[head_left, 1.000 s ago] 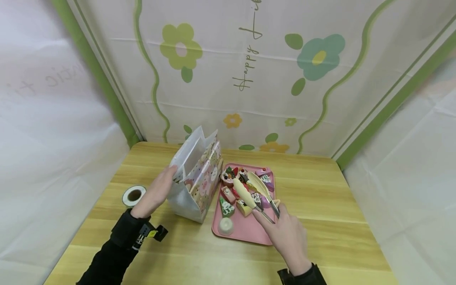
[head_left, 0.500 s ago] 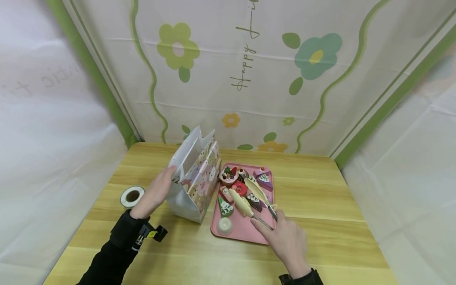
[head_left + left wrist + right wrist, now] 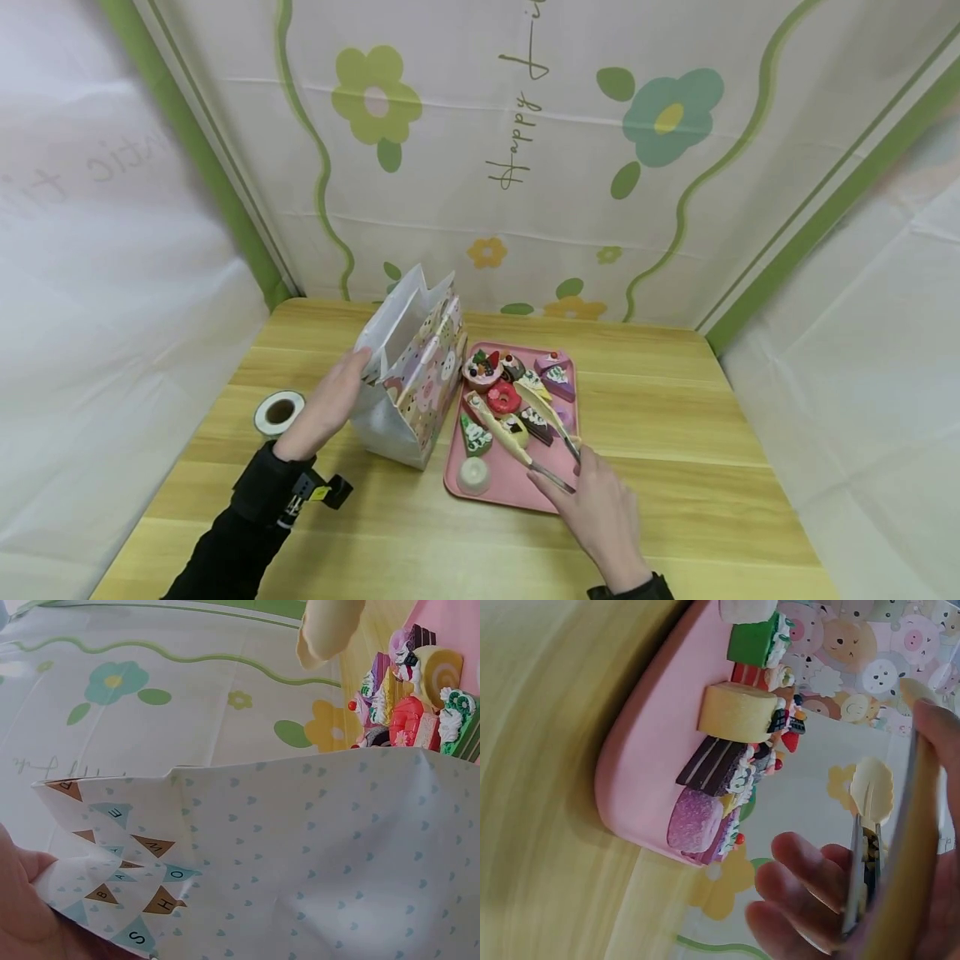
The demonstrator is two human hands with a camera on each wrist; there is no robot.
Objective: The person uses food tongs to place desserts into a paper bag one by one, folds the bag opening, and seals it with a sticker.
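Note:
My left hand (image 3: pixel 330 408) grips the rim of an upright paper bag (image 3: pixel 429 367) patterned with animal faces. In the left wrist view, the bag's white side (image 3: pixel 300 855) folds at the hand. My right hand (image 3: pixel 603 508) holds serving tongs (image 3: pixel 501 432) with cream tips, spread apart over a pink tray (image 3: pixel 517 490). Nothing sits between the tips (image 3: pixel 872 787). Miniature cakes crowd the tray: a fruit tart (image 3: pixel 482 373), a red donut (image 3: pixel 504 398), a yellow Swiss roll (image 3: pixel 739 712), a green cake slice (image 3: pixel 751 645) and several others. One tong arm overlaps the Swiss roll in the head view.
A white roll (image 3: pixel 262 421), like a roll of labels, stands left of the bag. At the tray's near left corner is a round white piece (image 3: pixel 473 475). A flowered cloth (image 3: pixel 450 192) hangs behind the wooden table (image 3: pixel 675 433), with white cloth at both sides.
The tongs have moved toward the near left and their tips have spread wider, uncovering the red donut. My left hand keeps its place on the bag.

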